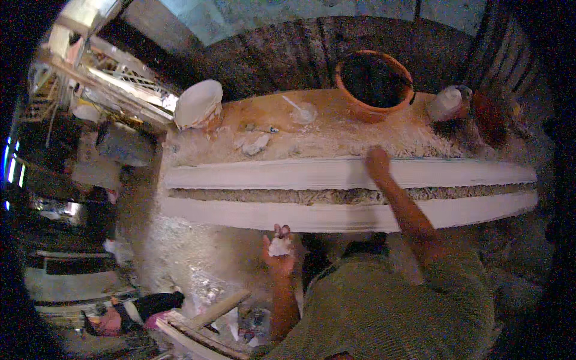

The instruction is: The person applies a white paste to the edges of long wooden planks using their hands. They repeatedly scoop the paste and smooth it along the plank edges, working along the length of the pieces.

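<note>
At six o'clock in my view, my left hand (279, 264) is facing palm up, its fingers standing apart around a white lump (279, 246). Just beyond, a near white strip (270, 213) is running from nine o'clock toward three, a far white strip (270, 174) lying past a grey gap. Near three, my right hand (378, 162) is showing at the far white strip's back edge; I cannot tell whether its fingers are gripping anything. Farther off, the worktop (240, 114) is carrying an orange bucket (367, 110) between one and two o'clock and a white bucket (198, 103) at ten.
</note>
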`<action>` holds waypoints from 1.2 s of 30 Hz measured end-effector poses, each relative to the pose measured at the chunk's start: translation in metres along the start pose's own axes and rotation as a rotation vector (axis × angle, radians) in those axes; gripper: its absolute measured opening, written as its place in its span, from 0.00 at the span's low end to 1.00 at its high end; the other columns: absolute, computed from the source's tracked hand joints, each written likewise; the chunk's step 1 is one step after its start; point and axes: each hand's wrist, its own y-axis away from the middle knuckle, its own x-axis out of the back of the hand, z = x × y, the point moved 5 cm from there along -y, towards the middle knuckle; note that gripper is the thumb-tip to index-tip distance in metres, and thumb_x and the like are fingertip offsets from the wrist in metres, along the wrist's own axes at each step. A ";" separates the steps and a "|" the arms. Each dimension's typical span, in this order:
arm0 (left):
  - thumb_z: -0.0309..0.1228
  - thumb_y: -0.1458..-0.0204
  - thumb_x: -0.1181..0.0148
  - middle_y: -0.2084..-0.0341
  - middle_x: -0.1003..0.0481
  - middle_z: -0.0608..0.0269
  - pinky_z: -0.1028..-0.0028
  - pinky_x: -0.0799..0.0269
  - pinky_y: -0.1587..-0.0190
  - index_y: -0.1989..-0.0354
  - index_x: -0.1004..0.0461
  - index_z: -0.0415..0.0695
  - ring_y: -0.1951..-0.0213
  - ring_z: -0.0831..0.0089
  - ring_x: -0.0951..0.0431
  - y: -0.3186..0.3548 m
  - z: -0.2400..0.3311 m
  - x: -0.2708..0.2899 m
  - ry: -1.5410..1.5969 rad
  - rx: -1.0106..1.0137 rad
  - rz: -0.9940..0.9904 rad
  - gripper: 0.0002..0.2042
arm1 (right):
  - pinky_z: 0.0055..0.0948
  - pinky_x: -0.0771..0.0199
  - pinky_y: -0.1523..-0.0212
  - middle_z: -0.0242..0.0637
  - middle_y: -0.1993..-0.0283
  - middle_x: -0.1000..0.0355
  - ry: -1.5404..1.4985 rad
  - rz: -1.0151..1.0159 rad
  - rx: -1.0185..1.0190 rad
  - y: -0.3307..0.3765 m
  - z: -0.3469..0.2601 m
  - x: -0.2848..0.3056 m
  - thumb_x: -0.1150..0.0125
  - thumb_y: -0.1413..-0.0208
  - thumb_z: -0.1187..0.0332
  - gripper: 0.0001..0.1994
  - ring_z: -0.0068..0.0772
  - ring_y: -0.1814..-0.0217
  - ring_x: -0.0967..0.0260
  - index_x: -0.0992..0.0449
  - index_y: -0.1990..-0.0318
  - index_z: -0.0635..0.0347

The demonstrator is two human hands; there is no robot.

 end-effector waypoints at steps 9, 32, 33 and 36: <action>0.41 0.39 0.44 0.51 0.24 0.50 0.54 0.24 0.43 0.50 0.27 0.38 0.50 0.54 0.23 0.024 0.181 0.065 -0.249 -0.194 0.379 0.18 | 0.50 0.23 0.60 0.46 0.66 0.24 -0.202 -0.321 -0.142 -0.076 -0.330 -0.109 0.41 0.49 0.68 0.06 0.47 0.60 0.24 0.21 0.69 0.60; 0.37 0.34 0.52 0.42 0.27 0.53 0.58 0.35 0.35 0.39 0.31 0.38 0.41 0.59 0.27 -0.178 -0.108 0.014 -0.827 0.348 -0.125 0.20 | 0.53 0.36 0.36 0.60 0.40 0.34 -0.537 -0.107 0.371 0.101 -0.087 0.262 0.46 0.40 0.61 0.23 0.60 0.37 0.36 0.30 0.40 0.62; 0.33 0.35 0.50 0.42 0.27 0.52 0.59 0.31 0.37 0.41 0.30 0.37 0.42 0.58 0.26 -0.182 -0.128 0.011 -0.370 0.447 0.113 0.18 | 0.52 0.36 0.35 0.58 0.39 0.35 -0.513 -0.155 0.267 0.107 -0.054 0.258 0.46 0.41 0.64 0.23 0.59 0.35 0.37 0.31 0.39 0.58; 0.31 0.36 0.48 0.44 0.25 0.51 0.58 0.31 0.37 0.43 0.28 0.36 0.44 0.57 0.25 -0.186 -0.177 -0.037 -0.159 0.443 0.049 0.17 | 0.50 0.35 0.35 0.55 0.39 0.34 -0.444 -0.224 -0.043 0.140 0.066 0.241 0.47 0.42 0.70 0.24 0.57 0.34 0.38 0.33 0.37 0.51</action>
